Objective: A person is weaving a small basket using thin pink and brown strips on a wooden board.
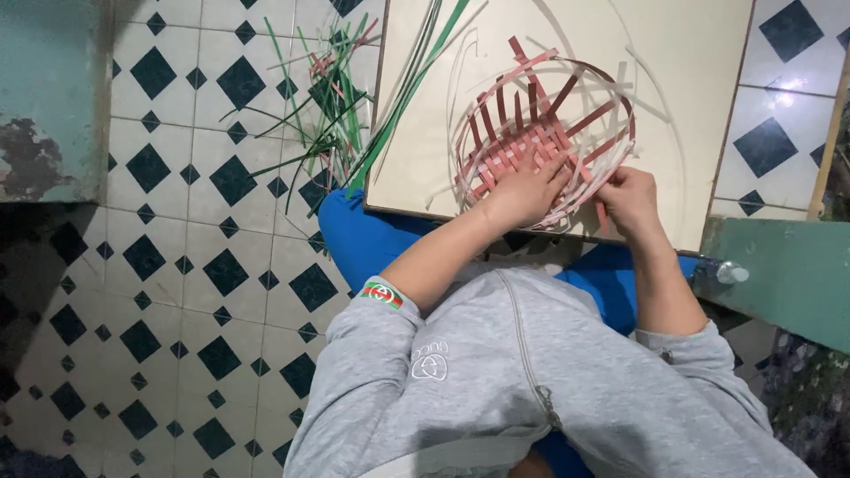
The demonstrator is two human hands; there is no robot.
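Head view: half-woven basket (544,133) of pink and white strips sits on the board tabletop (673,80). Left hand (522,190) spread flat, pressing the woven base. Right hand (630,196) pinches a rim strip. Best keep base pinned, strip taut. Green strips (328,115) on floor.

Grey zip-up sweatshirt (522,389), soft and a bit creased, with a metal zip (524,341) running down the middle. Sleeves pushed up to the elbows; green and red striped cuff (382,293) on the left sleeve (right cuff hidden from view). Small pale stitched emblem (429,363) on the chest. Bare forearms, left hand (524,188) and right hand (630,196) without gloves or rings.
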